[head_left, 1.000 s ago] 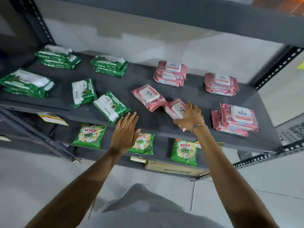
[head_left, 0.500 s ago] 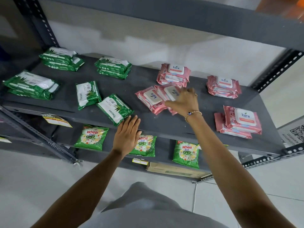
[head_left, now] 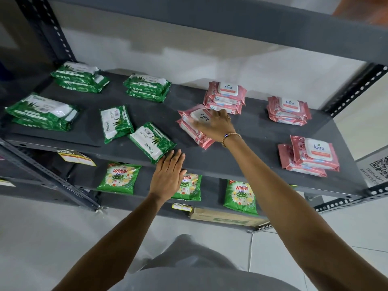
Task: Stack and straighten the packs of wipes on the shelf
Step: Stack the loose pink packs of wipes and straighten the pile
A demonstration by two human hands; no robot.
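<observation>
I'm looking at a shop: slotted-steel shelf (head_left: 262, 143) stocked with Kara wipes packs (head_left: 227, 93), Wheel detergent sachets (head_left: 118, 178), yellow price tag (head_left: 76, 158) lower left.

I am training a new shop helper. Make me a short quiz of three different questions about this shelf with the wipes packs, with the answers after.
1. True or false: the right hand rests on a pink Kara pack that lies on top of another pink pack.
2. How many single green Origami packs lie unstacked near the front middle of the shelf? A) one B) two C) four
3. Fill in: the left hand is flat and holds ____.

Key
1. True.
2. B; the second one lies tilted by the left fingertips.
3. Nothing; it hovers at the shelf's front edge.
</observation>
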